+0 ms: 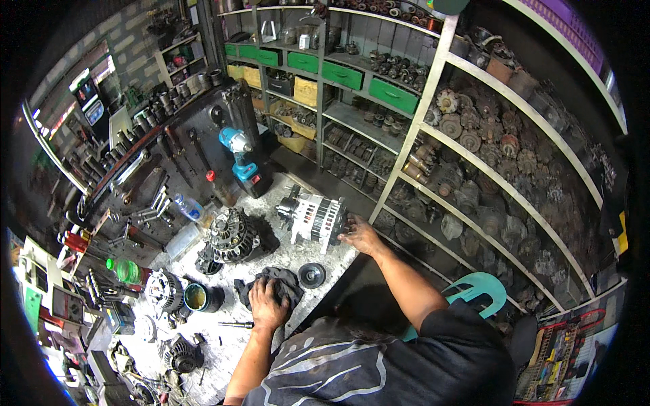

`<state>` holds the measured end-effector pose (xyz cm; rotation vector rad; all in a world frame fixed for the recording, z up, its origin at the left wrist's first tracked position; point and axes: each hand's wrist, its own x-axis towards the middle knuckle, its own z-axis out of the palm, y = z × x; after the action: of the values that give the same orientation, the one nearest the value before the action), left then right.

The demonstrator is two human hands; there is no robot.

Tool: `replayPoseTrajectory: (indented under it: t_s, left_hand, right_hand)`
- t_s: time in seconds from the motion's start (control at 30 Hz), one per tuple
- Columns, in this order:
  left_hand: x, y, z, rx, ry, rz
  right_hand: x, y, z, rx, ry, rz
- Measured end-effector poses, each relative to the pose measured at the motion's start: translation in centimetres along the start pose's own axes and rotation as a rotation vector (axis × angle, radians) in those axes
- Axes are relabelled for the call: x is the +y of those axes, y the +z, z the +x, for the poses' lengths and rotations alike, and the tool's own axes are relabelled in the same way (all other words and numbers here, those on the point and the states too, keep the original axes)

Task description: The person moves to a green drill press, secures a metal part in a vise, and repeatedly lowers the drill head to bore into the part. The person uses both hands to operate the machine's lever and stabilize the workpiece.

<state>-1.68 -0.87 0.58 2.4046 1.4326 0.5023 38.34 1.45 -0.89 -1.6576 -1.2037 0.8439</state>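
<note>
My left hand [269,302] lies over a crumpled black rag [292,284] on the workbench, its fingers curled into the cloth. At the bench's right edge, my right hand [362,236] grips the dark end of a silver alternator [315,216] that lies on its side. My fingertips on the far side of that end are partly hidden. A round black pulley [311,275] sits just right of the rag. To the left of the silver alternator stands a darker alternator [232,234]. A thin metal shaft [236,324] lies beside my left wrist.
A blue cordless impact wrench [242,159] stands at the bench's back. Leftward are a plastic bottle [189,208], a cup of yellowish grease [196,297] and another alternator [165,291]. Shelves of used parts [487,135] line the right, with a teal chair [482,289] below.
</note>
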Motion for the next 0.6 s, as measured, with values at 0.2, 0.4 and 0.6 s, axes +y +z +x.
replayPoseTrajectory:
  t_s: [0.2, 0.4, 0.6]
  left_hand:
    - [0.1, 0.0, -0.2, -0.002, 0.002, 0.007]
    - [0.3, -0.1, -0.4, 0.016, -0.014, -0.002]
    - [0.6, 0.1, -0.5, 0.036, -0.022, -0.005]
  right_hand:
    - [1.5, 0.3, 0.5, 0.153, -0.227, -0.348]
    - [1.3, -1.0, -3.8, 0.214, -0.030, 0.237]
    - [0.5, -3.5, -6.4, 0.110, 0.138, 0.972]
